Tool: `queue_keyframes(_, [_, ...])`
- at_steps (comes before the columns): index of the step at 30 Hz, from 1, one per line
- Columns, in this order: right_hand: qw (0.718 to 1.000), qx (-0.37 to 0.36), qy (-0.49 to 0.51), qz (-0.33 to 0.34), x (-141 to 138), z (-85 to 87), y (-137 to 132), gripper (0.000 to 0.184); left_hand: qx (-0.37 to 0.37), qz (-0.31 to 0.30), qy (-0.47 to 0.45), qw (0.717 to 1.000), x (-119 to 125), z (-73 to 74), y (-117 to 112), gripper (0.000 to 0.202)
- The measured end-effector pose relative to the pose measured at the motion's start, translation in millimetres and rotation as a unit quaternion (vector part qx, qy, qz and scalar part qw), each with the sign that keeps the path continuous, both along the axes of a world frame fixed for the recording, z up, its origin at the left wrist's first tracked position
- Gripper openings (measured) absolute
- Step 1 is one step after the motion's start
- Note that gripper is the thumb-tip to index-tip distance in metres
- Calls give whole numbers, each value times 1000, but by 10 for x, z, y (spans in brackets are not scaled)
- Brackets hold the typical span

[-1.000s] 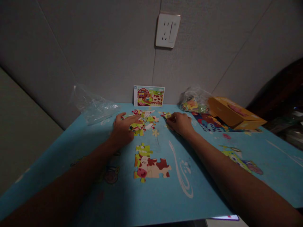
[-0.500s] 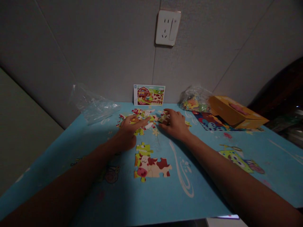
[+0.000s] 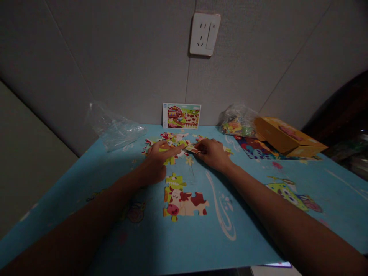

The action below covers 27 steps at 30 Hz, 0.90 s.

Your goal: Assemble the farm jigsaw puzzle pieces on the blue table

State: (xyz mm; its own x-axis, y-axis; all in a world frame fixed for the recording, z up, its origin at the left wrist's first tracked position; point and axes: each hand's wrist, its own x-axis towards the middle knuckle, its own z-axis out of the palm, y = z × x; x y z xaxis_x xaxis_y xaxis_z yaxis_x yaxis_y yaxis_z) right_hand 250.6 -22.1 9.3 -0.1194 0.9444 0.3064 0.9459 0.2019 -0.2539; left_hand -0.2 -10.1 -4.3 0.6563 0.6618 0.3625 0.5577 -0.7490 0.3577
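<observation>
- The left hand [image 3: 153,161] is reaching over a heap of small multicoloured jigsaw pieces [image 3: 174,138], its fingers spreading loosely and the index pointing toward the right hand; whether its fingertips are pressing on the pieces, I cannot tell.
- The right hand [image 3: 212,154] is gripping a small pale and brown jigsaw piece [image 3: 192,149] between thumb and fingers, just beside the heap.
- A joined jigsaw section with a brown-and-cream cow [image 3: 184,202] is lying nearer the person, between the forearms.
- Behind the heap, a white-bordered farm picture card [image 3: 182,116] is leaning upright against the grey panelled wall [image 3: 129,57].
- A crumpled clear plastic bag [image 3: 119,132] is standing at the back left, well apart from the left hand.
- At the back right, a clear plastic bag with colourful contents [image 3: 238,122] is sitting beside an orange-yellow cardboard box [image 3: 290,136], which is resting on a flat multicoloured printed sheet [image 3: 251,149]; these are bounding the right hand's side.
- The table with a pale blue patterned cover [image 3: 178,245] is meeting the wall just behind the card, and its front edge is running below the cow section.
- Blue cover is showing between heap and cow section, and broadly toward the front edge.
</observation>
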Motion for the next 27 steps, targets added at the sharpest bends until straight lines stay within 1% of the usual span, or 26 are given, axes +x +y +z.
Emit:
queue_keyframes(3, [999, -3, 15, 42, -53, 34, -46, 23, -4, -5, 3, 1000, -1, 21, -9, 102])
queue_keyframes(5, [998, -4, 21, 52, -88, 61, -79, 24, -9, -15, 7, 1000, -2, 28, -8, 103])
queue_keyframes(8, [998, -7, 36, 50, -121, 97, -111, 22, -1, -20, 8, 1000, -1, 14, 3, 104])
queue_keyframes(12, [996, -25, 69, 44, -115, 125, -117, 25, 9, 2, 10, 1000, 4, -11, 9, 102])
queue_keyframes(14, [996, -38, 78, 36, -105, 128, -114, 29, 7, 11, 11, 1000, 8, -3, 1, 101])
queue_keyframes(16, [996, -40, 78, 24, -98, 125, -112, 29, 3, 7, 13, 1000, 12, 18, -11, 101])
queue_keyframes(17, [996, -28, 77, 23, -97, 123, -112, 27, -1, 3, 13, 1000, 13, 31, -17, 101])
queue_keyframes(19, [996, 24, 73, 38, -95, 120, -116, 21, -8, -1, 11, 1000, 13, 55, -28, 103])
queue_keyframes(21, [991, 92, 71, 69, -95, 124, -127, 20, -12, -9, 11, 1000, 8, 78, -37, 104])
queue_keyframes(23, [983, 133, 70, 105, -96, 136, -144, 22, -8, -30, 13, 999, 5, 101, -49, 105])
queue_keyframes(25, [978, 137, 65, 144, -99, 152, -162, 22, 3, -42, 9, 999, 5, 125, -64, 104])
queue_keyframes(27, [975, 123, 54, 177, -102, 167, -175, 22, 14, -36, 4, 999, 11, 145, -75, 101])
